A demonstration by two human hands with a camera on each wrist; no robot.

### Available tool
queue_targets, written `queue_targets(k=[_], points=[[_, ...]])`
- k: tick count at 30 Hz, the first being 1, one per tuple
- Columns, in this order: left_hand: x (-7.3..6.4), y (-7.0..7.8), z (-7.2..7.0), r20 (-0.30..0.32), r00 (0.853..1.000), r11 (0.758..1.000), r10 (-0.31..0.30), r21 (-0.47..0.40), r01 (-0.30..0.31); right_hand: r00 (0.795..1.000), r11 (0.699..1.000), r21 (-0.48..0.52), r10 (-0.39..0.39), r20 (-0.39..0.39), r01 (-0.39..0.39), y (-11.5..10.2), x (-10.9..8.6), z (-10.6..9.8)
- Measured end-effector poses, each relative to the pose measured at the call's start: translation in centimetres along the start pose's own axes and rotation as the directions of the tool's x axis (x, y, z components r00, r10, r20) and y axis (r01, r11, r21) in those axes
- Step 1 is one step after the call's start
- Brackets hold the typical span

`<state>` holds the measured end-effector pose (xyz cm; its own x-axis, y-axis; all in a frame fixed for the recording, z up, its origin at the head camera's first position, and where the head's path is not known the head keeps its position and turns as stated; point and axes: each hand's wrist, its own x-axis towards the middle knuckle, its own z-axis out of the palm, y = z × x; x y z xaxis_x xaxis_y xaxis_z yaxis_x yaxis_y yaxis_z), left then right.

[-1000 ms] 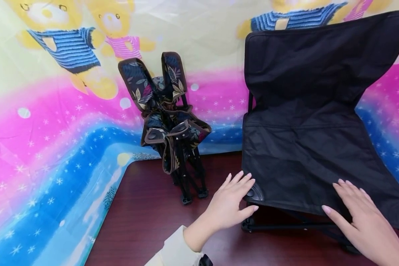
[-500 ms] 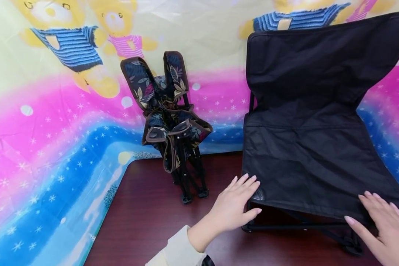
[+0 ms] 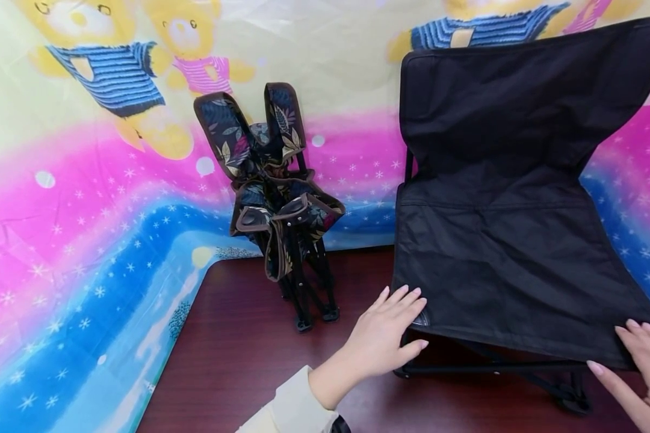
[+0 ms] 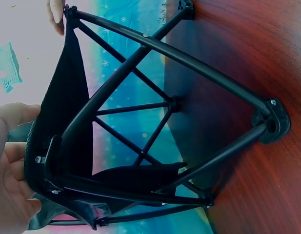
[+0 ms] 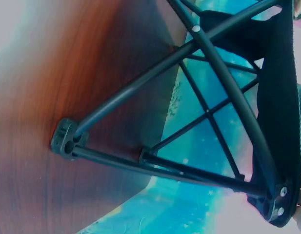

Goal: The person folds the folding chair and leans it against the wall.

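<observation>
A black folding camp chair (image 3: 493,252) stands unfolded on the table, its fabric seat spread and its backrest up. My left hand (image 3: 376,334) rests on the seat's front left corner, fingers extended over the fabric and thumb apart. At the front right corner lies my right hand (image 3: 641,367), fingers extended, partly cut off by the frame edge. The left wrist view shows the crossed black leg tubes (image 4: 170,53) under the seat and a plastic foot (image 4: 274,122) on the table. More crossed leg tubes (image 5: 140,83) appear in the right wrist view, with fingertips at the seat's edge.
A folded chair with dark leaf-patterned fabric (image 3: 224,135) stands to the left on the reddish-brown table (image 3: 211,361). Behind both hangs a colourful cloth (image 3: 352,78) printed with bears. The table's left edge runs beside the cloth.
My right hand has slid to the right along the seat's front edge to the right corner. The left hand has shifted slightly right, still at the left corner. Both chairs stay put.
</observation>
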<state>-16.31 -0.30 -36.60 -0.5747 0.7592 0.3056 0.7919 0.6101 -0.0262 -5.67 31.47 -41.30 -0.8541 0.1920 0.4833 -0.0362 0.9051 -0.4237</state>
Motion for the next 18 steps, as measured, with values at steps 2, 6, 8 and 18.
queue_targets(k=[2, 6, 8, 18], points=[[0.1, 0.0, 0.2, -0.006, 1.000, 1.000, 0.007, 0.011, -0.007, 0.999, 0.999, 0.039, 0.012, -0.043, -0.010, 0.3, -0.1, 0.0], [0.2, -0.1, 0.5, -0.017, 0.999, 0.999, 0.028, 0.035, -0.027, 0.995, 0.997, 0.051, 0.067, -0.078, -0.063, 0.9, -0.3, -0.1], [0.2, -0.2, 0.6, -0.023, 0.999, 0.999, 0.035, 0.042, -0.034, 0.994, 0.997, 0.051, 0.063, -0.088, -0.058, 1.1, -0.3, -0.1], [0.2, -0.6, 0.9, -0.053, 0.994, 0.993, 0.093, 0.077, -0.088, 0.988, 0.996, 0.067, -0.040, -0.151, 0.050, 3.7, -0.5, 0.9]])
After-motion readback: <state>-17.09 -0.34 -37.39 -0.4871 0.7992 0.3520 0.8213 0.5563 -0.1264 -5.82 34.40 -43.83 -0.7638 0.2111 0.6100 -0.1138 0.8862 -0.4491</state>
